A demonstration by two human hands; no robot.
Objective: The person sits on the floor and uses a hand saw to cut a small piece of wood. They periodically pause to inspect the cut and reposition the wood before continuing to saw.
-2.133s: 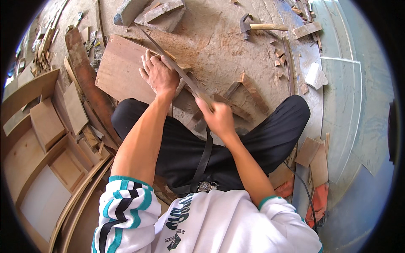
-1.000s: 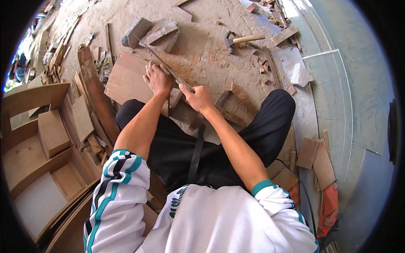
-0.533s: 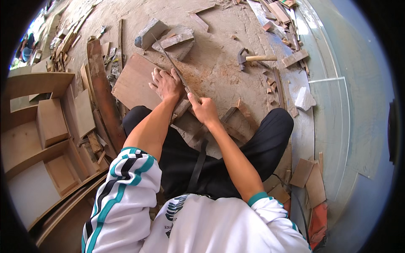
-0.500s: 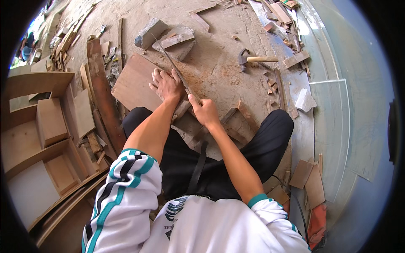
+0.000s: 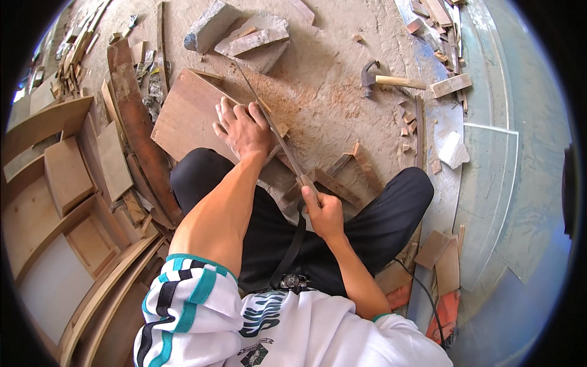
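Observation:
I sit cross-legged on a dusty floor. My left hand lies flat, fingers spread, pressing down a small wooden piece next to a brown board. My right hand grips the handle end of a long thin hand saw, whose blade runs up and to the left past my left hand's fingers. Reddish sawdust is piled just beyond the blade. Short wooden blocks lie between my knees.
A hammer lies on the floor at the upper right. Stone chunks sit ahead. Curved wood strips and flat panels are stacked on the left. Wood offcuts and a black cable lie on the right.
My right hand has drawn the saw back toward my body, after being pushed forward close to my left hand. My left hand stays pressed on the wood. The view has shifted a little.

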